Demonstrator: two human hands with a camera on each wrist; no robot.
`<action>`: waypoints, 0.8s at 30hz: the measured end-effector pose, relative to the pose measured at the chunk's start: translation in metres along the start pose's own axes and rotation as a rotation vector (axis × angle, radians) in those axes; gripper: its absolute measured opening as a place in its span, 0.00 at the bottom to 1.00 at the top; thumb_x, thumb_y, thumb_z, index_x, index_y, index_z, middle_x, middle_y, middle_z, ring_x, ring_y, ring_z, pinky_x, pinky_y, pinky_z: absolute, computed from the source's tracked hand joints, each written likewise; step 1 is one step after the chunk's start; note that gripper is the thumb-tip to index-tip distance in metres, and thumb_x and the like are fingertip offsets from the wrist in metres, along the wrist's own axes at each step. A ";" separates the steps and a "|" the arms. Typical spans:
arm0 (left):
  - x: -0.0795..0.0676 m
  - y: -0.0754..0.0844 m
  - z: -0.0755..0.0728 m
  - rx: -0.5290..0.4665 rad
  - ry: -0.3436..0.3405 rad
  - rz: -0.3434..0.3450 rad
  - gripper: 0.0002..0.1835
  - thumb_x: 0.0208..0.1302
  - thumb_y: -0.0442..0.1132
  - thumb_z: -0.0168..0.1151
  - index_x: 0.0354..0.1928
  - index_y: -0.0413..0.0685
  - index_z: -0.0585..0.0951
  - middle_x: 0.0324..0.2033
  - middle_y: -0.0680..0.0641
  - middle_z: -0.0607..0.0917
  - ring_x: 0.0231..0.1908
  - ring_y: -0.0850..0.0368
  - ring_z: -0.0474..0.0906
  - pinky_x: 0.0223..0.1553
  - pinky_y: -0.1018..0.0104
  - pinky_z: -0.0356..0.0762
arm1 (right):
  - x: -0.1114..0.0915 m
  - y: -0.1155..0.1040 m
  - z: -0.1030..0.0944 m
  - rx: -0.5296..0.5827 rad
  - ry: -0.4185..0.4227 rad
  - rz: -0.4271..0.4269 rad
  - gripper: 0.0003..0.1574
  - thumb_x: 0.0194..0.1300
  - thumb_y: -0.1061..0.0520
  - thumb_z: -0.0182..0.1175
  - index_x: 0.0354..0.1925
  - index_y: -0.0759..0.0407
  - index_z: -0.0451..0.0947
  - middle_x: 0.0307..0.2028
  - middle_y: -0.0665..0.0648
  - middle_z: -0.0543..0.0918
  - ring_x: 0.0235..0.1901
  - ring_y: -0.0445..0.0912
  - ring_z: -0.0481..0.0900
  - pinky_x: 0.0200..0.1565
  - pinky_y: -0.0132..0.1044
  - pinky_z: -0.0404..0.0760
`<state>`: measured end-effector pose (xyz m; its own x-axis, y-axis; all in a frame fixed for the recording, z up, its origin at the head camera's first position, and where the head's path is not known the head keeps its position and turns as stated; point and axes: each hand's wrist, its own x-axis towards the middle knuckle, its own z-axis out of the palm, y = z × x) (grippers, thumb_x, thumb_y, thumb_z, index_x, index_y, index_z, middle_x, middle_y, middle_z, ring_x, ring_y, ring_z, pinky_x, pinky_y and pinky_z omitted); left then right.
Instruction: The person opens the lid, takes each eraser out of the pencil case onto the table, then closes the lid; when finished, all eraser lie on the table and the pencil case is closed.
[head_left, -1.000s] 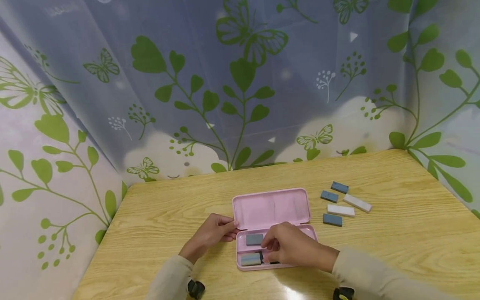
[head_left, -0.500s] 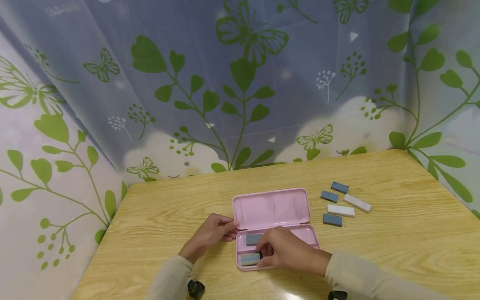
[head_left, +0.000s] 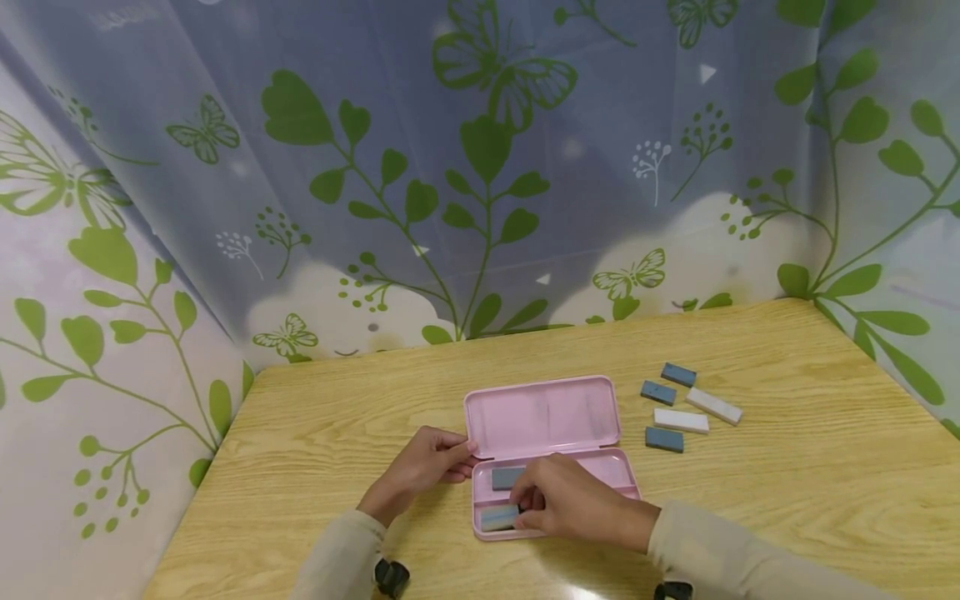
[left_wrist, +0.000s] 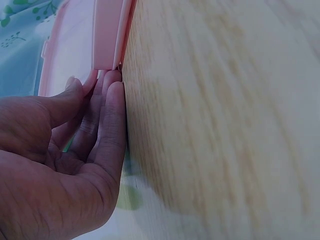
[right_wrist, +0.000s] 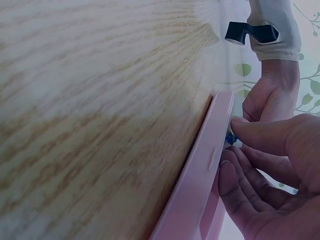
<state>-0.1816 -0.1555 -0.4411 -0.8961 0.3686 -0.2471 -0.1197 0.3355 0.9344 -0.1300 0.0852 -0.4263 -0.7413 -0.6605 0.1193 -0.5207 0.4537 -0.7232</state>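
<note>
An open pink pencil case [head_left: 543, 421] lies on the table, its base split into two rows. The left hand [head_left: 426, 460] holds the lid's lower left corner near the hinge; in the left wrist view the thumb [left_wrist: 74, 92] lies on the lid's inner side with fingers behind it. A grey eraser [head_left: 507, 478] is in the back row. In the front row is a pale eraser with a blue stripe [head_left: 497, 517]. The right hand [head_left: 570, 500] pinches its right end, where something dark shows. In the right wrist view a dark blue bit [right_wrist: 231, 138] appears between thumb and fingers.
Three blue-grey blocks [head_left: 664, 439] and two white blocks [head_left: 681, 421], looking like erasers, lie on the wooden table [head_left: 795, 475] to the right of the case. A patterned cloth [head_left: 405, 208] hangs behind and at both sides.
The right hand has shifted slightly left within the case, to the right end of the striped eraser. The left hand and the loose blocks stay put.
</note>
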 end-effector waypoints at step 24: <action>0.000 -0.001 0.000 0.004 0.005 0.004 0.16 0.76 0.38 0.58 0.48 0.29 0.85 0.31 0.45 0.88 0.30 0.61 0.83 0.38 0.64 0.86 | -0.013 -0.001 -0.026 0.070 0.043 0.033 0.05 0.61 0.62 0.73 0.37 0.59 0.87 0.31 0.45 0.85 0.30 0.33 0.80 0.33 0.29 0.82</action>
<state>-0.1814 -0.1553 -0.4418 -0.8988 0.3655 -0.2419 -0.1142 0.3376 0.9343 -0.1305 0.1091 -0.4093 -0.7761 -0.6186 0.1225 -0.4656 0.4311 -0.7729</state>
